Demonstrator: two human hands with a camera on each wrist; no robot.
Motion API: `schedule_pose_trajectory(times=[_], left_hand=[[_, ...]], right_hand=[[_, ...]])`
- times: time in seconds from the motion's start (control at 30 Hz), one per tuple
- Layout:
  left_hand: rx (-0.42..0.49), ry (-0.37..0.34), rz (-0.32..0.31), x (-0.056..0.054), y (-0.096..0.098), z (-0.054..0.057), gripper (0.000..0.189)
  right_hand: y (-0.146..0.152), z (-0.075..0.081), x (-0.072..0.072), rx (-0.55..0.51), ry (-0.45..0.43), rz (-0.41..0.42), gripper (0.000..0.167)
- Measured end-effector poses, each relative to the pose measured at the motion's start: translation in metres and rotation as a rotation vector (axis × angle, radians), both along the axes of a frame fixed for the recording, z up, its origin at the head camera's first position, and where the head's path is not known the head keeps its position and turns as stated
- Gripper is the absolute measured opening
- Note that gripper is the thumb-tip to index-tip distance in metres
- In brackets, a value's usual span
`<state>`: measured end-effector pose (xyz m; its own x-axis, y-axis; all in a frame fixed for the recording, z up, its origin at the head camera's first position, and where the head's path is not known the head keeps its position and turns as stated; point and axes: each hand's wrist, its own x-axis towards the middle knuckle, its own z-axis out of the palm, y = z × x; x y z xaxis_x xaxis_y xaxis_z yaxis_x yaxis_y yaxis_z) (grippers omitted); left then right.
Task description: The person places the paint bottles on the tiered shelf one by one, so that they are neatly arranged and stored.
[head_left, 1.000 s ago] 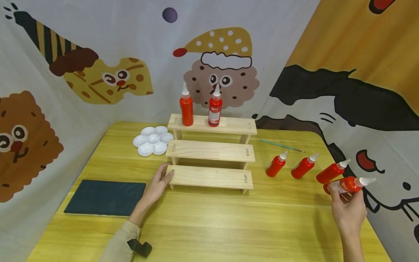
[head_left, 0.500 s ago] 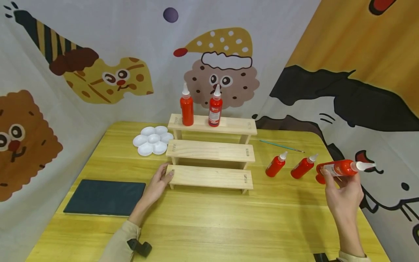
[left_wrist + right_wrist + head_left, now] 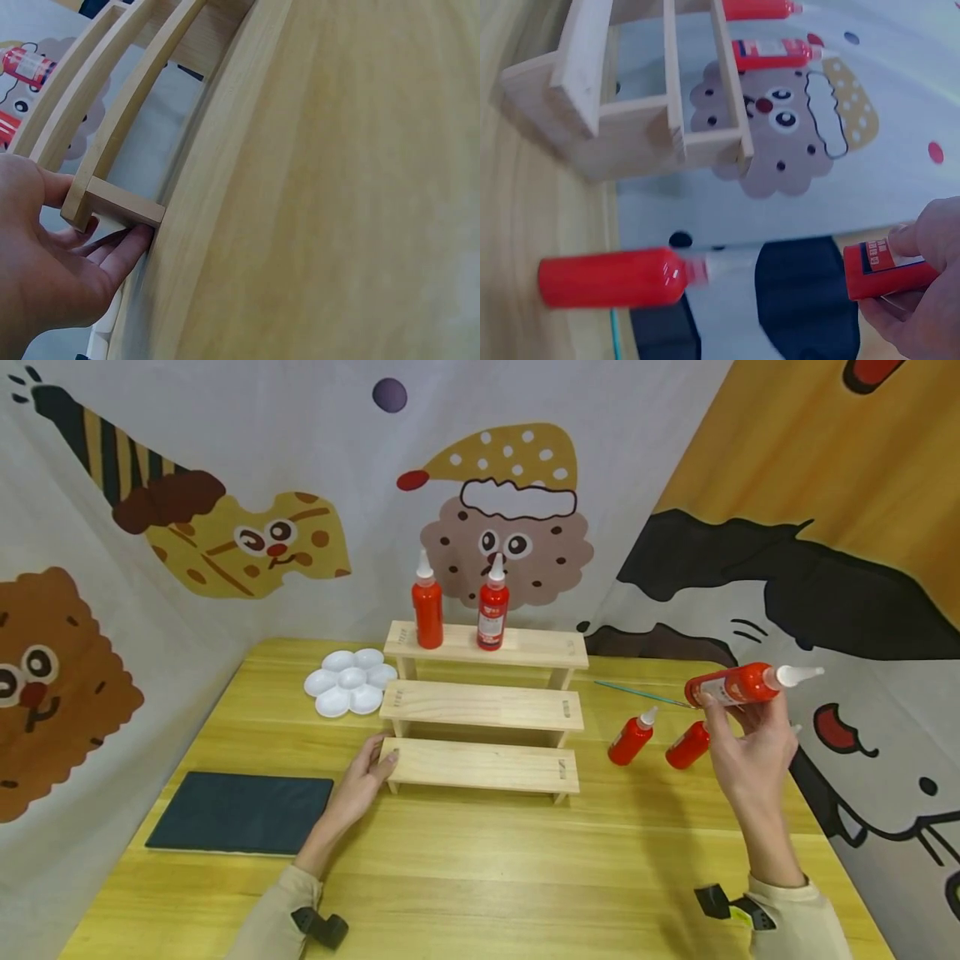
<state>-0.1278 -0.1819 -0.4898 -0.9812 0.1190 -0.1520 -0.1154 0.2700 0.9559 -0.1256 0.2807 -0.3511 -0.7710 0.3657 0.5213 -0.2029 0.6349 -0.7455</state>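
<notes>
In the head view my right hand (image 3: 753, 772) holds a red squeeze paint bottle (image 3: 746, 683) tilted on its side, white nozzle pointing right, above the table's right part. My left hand (image 3: 358, 787) grips the left end of the lowest step of a three-tier wooden stand (image 3: 480, 766). The left wrist view shows its fingers around the end leg (image 3: 124, 202). On the top tier stand two red bottles (image 3: 428, 610). Below the raised bottle, more red bottles (image 3: 630, 742) stand on the table; one is mostly hidden behind my right hand, its nozzle tip showing.
A white flower-shaped palette (image 3: 351, 680) lies left of the stand. Nearer me is a dark flat rectangular board (image 3: 243, 812) beside my left forearm. A thin teal paintbrush (image 3: 637, 692) lies behind the standing bottles. A cartoon-printed cloth (image 3: 300, 443) hangs behind the table.
My right hand has lifted the bottle from beside the other bottles on the right and carried it up and to the left. My left hand stays on the stand.
</notes>
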Motion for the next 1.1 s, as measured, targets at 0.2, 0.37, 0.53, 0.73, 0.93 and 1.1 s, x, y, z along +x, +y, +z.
schedule_pose_trajectory(times=[0.2, 0.37, 0.53, 0.73, 0.93, 1.1], left_hand=[[0.011, 0.001, 0.009, 0.000, 0.000, -0.001, 0.055], [0.001, -0.004, 0.011, 0.000, 0.000, -0.001, 0.056], [0.002, 0.006, 0.008, -0.001, 0.000, -0.001, 0.056], [-0.004, 0.008, 0.011, -0.002, 0.000, -0.002, 0.056], [-0.036, 0.004, 0.014, -0.001, 0.000, -0.002, 0.058], [-0.040, 0.017, 0.016, -0.002, 0.001, -0.002, 0.057]], right_hand=[[-0.022, 0.013, -0.016, 0.020, 0.089, 0.111, 0.052], [-0.041, 0.022, -0.034, 0.024, 0.116, 0.201, 0.049], [-0.059, 0.028, -0.053, 0.007, 0.104, 0.271, 0.046], [-0.076, 0.029, -0.075, 0.059, 0.001, 0.342, 0.046], [-0.091, 0.027, -0.097, 0.096, -0.050, 0.444, 0.046], [-0.101, 0.023, -0.111, 0.098, -0.089, 0.490, 0.047]])
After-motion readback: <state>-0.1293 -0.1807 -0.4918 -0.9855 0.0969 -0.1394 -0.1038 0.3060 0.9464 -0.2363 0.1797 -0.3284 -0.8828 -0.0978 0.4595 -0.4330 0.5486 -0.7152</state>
